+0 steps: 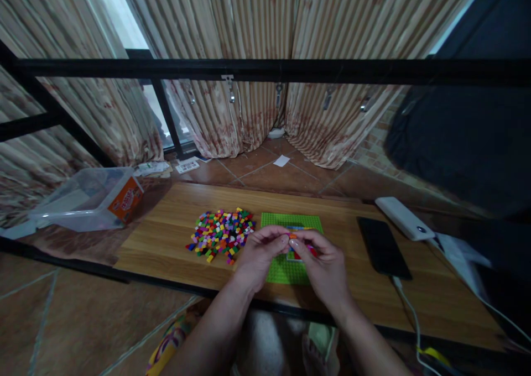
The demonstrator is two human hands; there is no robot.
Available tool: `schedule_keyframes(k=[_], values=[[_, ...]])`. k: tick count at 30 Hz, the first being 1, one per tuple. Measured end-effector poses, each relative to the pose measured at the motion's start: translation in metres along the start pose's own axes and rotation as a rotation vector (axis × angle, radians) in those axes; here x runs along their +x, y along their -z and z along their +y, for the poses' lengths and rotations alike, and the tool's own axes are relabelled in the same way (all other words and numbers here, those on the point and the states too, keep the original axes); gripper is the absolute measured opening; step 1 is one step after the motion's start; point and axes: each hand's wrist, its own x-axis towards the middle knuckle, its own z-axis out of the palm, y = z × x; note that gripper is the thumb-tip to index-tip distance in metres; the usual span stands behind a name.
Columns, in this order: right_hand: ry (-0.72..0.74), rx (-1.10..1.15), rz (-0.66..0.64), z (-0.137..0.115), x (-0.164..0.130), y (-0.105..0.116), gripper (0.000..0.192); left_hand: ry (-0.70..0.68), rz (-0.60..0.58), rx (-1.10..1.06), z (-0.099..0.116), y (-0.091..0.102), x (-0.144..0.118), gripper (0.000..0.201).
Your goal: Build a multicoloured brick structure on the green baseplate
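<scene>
Left hand (261,251) and right hand (321,262) meet at frame centre, fingertips pinching orange brick (293,236) above green baseplate (282,221); brick pile (219,235) left.

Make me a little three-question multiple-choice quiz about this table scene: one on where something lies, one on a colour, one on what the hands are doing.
1. Where does the pile of small bricks lie?
A. Left of the baseplate
B. On the phone
C. Inside the plastic tub

2. What colour is the baseplate?
A. Blue
B. Green
C. White

3. How do the two hands stand?
A. Both flat on the table
B. One holds the phone
C. Fingers meeting around a small orange piece

Answers:
1 A, the heap sits on the wooden table just left of the plate.
2 B, the studded plate is bright green.
3 C, the left hand and right hand pinch an orange piece together above the plate; the black phone lies untouched.
</scene>
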Motion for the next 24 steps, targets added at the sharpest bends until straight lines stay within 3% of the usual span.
schedule_keyframes(k=[5, 10, 14, 17, 21, 24], values=[[-0.107, 0.131, -0.033, 0.002, 0.003, 0.004, 0.015, -0.039, -0.067, 0.047, -0.005, -0.003, -0.001, 0.026], [-0.23, 0.193, -0.039, 0.014, 0.009, 0.02, 0.021, 0.01, -0.065, 0.059, -0.005, -0.003, -0.001, 0.028], [-0.231, -0.069, -0.038, 0.021, 0.015, 0.045, 0.027, 0.028, 0.059, 0.007, -0.001, 0.002, 0.0, 0.03], [-0.192, -0.291, -0.143, 0.025, 0.015, 0.059, 0.028, 0.016, 0.112, -0.002, 0.003, 0.005, 0.001, 0.028], [-0.037, -0.493, -0.316, 0.029, 0.013, 0.062, 0.021, 0.015, 0.13, 0.026, 0.005, 0.005, 0.001, 0.023], [0.034, -0.587, -0.363, 0.031, 0.012, 0.06, 0.02, 0.014, 0.137, 0.049, 0.004, 0.004, 0.001, 0.021]])
